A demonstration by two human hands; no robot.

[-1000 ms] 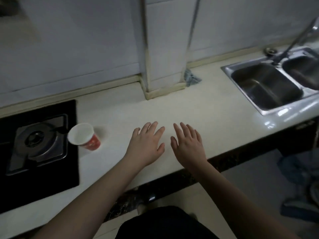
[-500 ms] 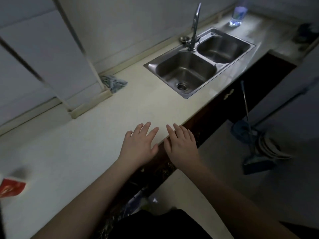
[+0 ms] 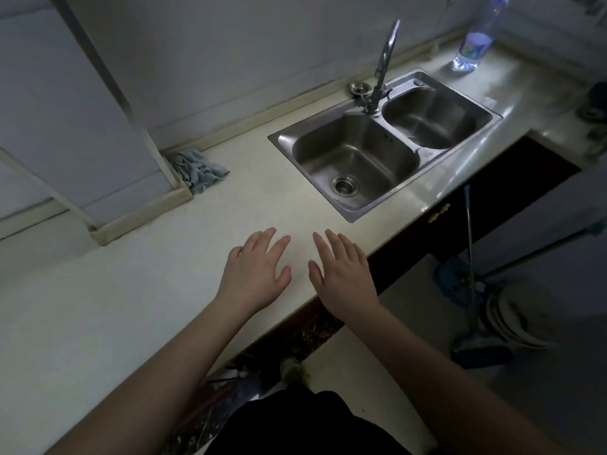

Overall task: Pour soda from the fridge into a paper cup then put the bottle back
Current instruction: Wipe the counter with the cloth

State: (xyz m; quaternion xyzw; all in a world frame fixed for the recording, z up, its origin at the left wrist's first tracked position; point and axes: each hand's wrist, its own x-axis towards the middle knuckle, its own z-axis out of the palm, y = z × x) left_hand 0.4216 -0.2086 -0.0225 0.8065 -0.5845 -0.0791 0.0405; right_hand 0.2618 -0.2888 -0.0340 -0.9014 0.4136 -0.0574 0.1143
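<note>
My left hand [image 3: 254,272] and my right hand [image 3: 343,275] hover side by side over the front edge of the pale countertop [image 3: 98,307], palms down, fingers spread, holding nothing. A clear plastic bottle [image 3: 476,37] with a blue label stands at the far right end of the counter, beyond the sink. The paper cup and the fridge are out of view.
A steel double sink [image 3: 384,149] with a tall tap [image 3: 382,67] sits in the counter to the right. A blue-grey rag [image 3: 200,170] lies by a tiled wall column [image 3: 82,126]. A mop and a dustpan [image 3: 473,290] stand on the floor at right.
The view has swung right, from the stove and red paper cup to the sink. The cup has left the frame. Both hands stay open, held together in front of me.
</note>
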